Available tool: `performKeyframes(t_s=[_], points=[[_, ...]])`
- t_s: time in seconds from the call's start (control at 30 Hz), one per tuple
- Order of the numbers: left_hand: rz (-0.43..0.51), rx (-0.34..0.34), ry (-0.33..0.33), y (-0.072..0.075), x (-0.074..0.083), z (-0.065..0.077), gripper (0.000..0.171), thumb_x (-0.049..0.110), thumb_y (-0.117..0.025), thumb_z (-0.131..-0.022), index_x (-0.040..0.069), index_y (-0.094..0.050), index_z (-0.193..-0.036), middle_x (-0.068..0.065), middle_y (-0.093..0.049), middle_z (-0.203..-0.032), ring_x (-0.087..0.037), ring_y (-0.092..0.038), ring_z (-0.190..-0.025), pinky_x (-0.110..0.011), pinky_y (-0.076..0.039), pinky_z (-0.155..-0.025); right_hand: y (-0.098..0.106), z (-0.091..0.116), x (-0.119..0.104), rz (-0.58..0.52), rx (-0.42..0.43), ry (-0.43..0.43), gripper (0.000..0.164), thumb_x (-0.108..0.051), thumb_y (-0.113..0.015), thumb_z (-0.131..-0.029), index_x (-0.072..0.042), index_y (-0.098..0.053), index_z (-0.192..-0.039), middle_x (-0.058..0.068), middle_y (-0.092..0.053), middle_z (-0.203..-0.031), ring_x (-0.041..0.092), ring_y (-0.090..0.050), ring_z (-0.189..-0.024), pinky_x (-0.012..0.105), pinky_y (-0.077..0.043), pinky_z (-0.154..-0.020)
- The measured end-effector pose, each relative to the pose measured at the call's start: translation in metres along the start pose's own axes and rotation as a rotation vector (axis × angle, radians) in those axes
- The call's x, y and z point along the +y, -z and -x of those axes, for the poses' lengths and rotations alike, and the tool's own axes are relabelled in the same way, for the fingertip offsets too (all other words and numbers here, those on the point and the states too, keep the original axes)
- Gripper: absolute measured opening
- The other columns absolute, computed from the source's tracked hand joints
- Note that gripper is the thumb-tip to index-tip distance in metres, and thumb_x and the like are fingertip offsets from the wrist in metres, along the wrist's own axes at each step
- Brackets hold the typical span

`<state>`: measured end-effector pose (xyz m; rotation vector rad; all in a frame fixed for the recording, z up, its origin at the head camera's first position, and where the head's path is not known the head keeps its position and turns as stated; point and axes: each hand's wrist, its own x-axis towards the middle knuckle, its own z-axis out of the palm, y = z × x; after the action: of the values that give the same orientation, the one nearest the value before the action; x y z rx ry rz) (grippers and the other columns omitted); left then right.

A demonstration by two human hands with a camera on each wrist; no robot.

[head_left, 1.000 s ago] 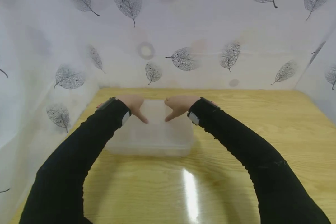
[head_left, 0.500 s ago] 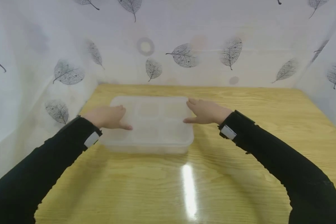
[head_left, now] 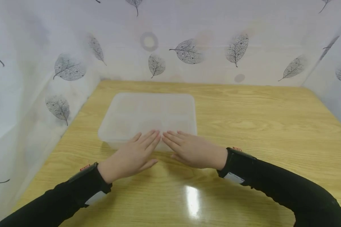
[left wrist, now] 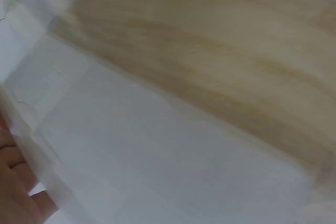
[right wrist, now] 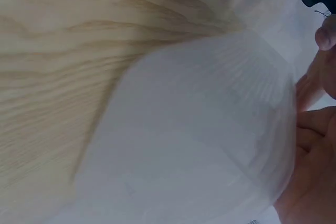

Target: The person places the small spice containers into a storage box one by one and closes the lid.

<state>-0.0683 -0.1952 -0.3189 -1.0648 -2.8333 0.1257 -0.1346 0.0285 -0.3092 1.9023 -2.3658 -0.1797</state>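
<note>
A translucent white plastic box (head_left: 153,108) with rounded corners stands on the wooden table; faint compartments show through its top. My left hand (head_left: 130,156) lies with straight fingers over the box's front edge, thumb apart. Beside it my right hand (head_left: 196,151) points inward with its fingers extended over the same edge, the two sets of fingertips almost meeting. In the left wrist view, part of the left hand (left wrist: 21,192) shows at the edge of the box (left wrist: 173,145). The right wrist view has the right hand (right wrist: 315,166) along the box's side.
The light wooden table (head_left: 258,126) extends to the right and in front of the box. A white curtain (head_left: 201,28) printed with dark leaves borders the table at the back and sides. A light glares on the wood (head_left: 192,201).
Both hands have moved from the far part of the box, out to its left and right sides, then forward to its near edge, where they come together. The box has stayed in place.
</note>
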Motion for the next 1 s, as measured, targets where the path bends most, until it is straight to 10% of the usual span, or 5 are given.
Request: performKeyframes(t_s=[0.5, 0.77, 1.0], points=[[0.063, 0.203, 0.127, -0.023, -0.036, 0.055, 0.063, 0.038, -0.025, -0.094, -0.014, -0.033, -0.129, -0.026, -0.031, -0.134, -0.035, -0.03, -0.124, -0.05, -0.025, -0.097, -0.017, 0.026, 0.011, -0.026, 0.146, -0.015, 0.054, -0.008, -0.056, -0.082, 0.009, -0.037, -0.13, 0.022, -0.037, -0.133, 0.029, -0.033, -0.123, 0.041, -0.024, -0.101], [0.044, 0.322, 0.193, -0.021, -0.056, 0.074, 0.061, 0.035, -0.019, -0.097, -0.013, -0.045, -0.121, -0.025, -0.044, -0.125, -0.035, -0.041, -0.116, -0.046, -0.028, -0.097, -0.018, 0.049, 0.018, -0.106, 0.275, -0.085, 0.049, -0.023, -0.02, -0.097, 0.009, -0.043, -0.126, 0.022, -0.042, -0.129, 0.03, -0.037, -0.12, 0.039, -0.032, -0.097], [-0.004, 0.427, 0.158, -0.018, -0.069, 0.067, 0.061, 0.035, -0.018, -0.096, -0.01, -0.057, -0.11, -0.023, -0.054, -0.114, -0.035, -0.052, -0.103, -0.044, -0.043, -0.083, -0.019, 0.043, 0.021, -0.145, 0.321, -0.127, 0.041, 0.001, -0.06, -0.08, 0.005, -0.052, -0.12, 0.019, -0.049, -0.122, 0.027, -0.046, -0.114, 0.035, -0.04, -0.089]])
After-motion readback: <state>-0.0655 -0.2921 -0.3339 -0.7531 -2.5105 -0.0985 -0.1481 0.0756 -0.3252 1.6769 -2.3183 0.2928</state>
